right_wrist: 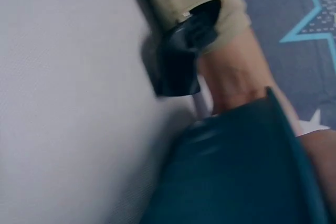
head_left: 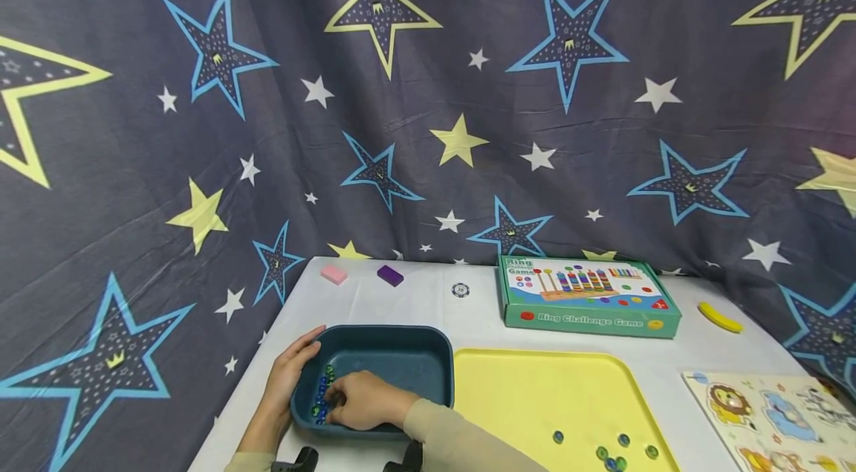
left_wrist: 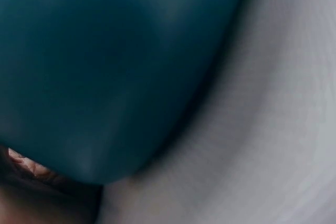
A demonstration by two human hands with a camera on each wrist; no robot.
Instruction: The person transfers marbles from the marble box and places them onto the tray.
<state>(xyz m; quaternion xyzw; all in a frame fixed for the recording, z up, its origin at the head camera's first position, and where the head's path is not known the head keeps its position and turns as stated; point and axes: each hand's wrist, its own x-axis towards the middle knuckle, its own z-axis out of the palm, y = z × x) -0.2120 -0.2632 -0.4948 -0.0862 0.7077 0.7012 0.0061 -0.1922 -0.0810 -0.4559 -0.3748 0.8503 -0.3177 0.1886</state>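
Observation:
A dark teal bin [head_left: 401, 344] is at the front of the table, with blue and green glass marbles [head_left: 321, 399] gathered along its left inner side. My left hand [head_left: 289, 374] grips the bin's left wall, its fingertips by the far left corner of the rim. Inside the bin, my right hand [head_left: 366, 399] reaches down with bent fingers at the marbles; its fingertips are hidden, so a hold on a marble cannot be made out. The bin's outer wall [left_wrist: 105, 77] fills much of the left wrist view. In the right wrist view the bin [right_wrist: 231, 171] partly covers the left wrist.
A yellow tray [head_left: 521, 390] with several marbles [head_left: 611, 463] lies right of the bin. Behind stand a Ring Challenge Game box [head_left: 588, 301], a poker chip [head_left: 460, 290], a purple block [head_left: 390, 276] and a pink block [head_left: 334, 274]. Rightward are a yellow curved piece [head_left: 719, 317] and an animal puzzle board [head_left: 769, 420].

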